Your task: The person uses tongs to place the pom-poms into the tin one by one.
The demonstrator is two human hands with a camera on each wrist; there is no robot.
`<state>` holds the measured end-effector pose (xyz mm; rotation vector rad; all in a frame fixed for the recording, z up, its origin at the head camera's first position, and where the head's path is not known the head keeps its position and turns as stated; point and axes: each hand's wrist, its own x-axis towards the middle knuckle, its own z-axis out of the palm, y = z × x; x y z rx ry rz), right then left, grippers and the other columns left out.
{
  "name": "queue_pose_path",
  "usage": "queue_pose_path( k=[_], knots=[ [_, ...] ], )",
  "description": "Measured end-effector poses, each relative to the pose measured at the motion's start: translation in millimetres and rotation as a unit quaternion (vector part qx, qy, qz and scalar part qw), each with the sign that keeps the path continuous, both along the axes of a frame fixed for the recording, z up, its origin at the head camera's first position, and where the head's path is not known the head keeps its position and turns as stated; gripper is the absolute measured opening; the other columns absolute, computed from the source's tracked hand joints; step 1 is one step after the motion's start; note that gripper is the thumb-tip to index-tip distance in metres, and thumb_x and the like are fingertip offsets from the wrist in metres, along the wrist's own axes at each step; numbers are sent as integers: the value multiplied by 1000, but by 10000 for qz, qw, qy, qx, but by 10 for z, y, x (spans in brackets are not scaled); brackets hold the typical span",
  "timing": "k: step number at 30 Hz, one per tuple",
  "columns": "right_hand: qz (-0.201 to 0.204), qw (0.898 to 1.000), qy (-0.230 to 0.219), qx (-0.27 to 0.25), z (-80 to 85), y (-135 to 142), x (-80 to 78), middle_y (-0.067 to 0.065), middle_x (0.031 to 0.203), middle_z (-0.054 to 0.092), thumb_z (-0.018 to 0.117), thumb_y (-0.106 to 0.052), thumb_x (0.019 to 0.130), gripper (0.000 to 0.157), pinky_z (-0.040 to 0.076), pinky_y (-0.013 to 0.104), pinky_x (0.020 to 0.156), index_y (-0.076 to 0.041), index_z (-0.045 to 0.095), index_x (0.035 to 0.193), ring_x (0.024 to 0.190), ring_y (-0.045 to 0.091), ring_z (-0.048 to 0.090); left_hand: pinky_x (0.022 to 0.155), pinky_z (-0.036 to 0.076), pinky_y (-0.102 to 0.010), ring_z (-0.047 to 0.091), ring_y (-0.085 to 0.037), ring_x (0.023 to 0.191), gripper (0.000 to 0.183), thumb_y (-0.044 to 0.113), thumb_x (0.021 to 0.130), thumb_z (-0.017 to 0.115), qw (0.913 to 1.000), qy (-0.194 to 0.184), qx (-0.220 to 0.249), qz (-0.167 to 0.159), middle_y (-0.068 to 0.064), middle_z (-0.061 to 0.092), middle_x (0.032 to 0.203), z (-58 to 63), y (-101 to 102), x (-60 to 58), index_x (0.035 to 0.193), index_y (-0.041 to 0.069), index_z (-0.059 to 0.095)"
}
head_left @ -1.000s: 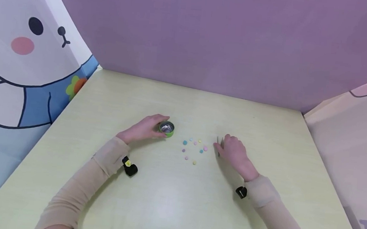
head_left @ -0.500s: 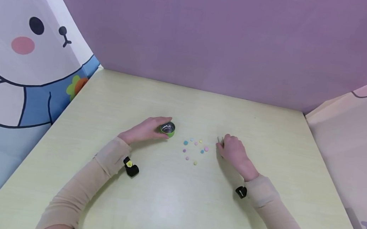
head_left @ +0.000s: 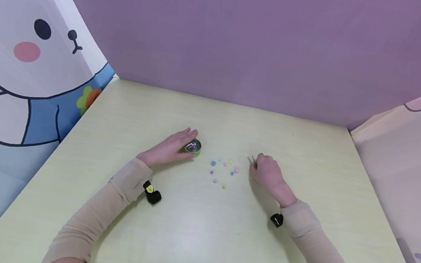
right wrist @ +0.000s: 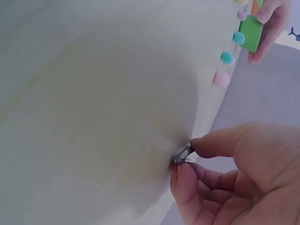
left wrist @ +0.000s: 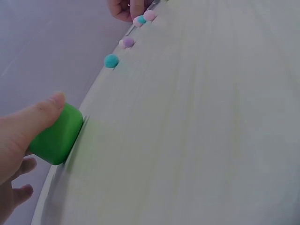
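Observation:
A small green cup (head_left: 193,147) with a shiny metal inside stands upright on the table. My left hand (head_left: 169,147) straddles it, fingers spread and fairly straight along its far side, thumb on the near side. In the left wrist view the thumb lies against the cup's green wall (left wrist: 58,136), while two other fingers stand away from it. My right hand (head_left: 267,174) pinches metal tweezers (head_left: 253,160) whose two prongs point away, apart. Between the hands lie several pastel pom-poms, among them a blue one (head_left: 213,163), a pink one (head_left: 236,170) and a yellow one (head_left: 224,186).
The pale wooden table (head_left: 196,224) runs back to a purple wall panel (head_left: 238,48). A cartoon-printed panel (head_left: 10,113) borders the left side and a pale panel (head_left: 412,182) the right. Black wrist cameras (head_left: 153,196) sit below both cuffs.
My left fingers have straightened and spread beside the cup, which stays nearly in place. The right hand still holds the tweezers, their prongs turned slightly to the left.

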<state>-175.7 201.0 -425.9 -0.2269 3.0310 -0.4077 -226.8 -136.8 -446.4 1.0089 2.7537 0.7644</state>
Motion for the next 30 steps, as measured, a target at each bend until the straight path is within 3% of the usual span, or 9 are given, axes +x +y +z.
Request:
queue_pose_path(
  k=[15,22,30],
  knots=[
    [55,9999,-6,126,3,12,-6,9,68,52,60,-6,88,16,40,24,46,-2,51,76,57,19,46,128,16,-51,14,-30,156,83,53,98,52,9996,-233,-119,109,-10,17,167,-108,-45,-9,159,12,15],
    [179,9986,400,283,-24,52,8,10,75,62,64,-9,86,10,45,27,46,-3,59,81,59,19,53,127,17,-54,18,-32,155,86,51,96,58,9999,-82,-80,80,-13,20,166,-113,-35,-7,159,10,17],
    [542,9939,950,148,-28,77,15,9,72,62,69,-7,84,11,46,25,44,0,62,84,56,17,52,127,17,-52,18,-32,155,84,49,97,58,9999,-72,-84,80,-13,21,166,-100,-24,-2,159,9,18]
  ],
)
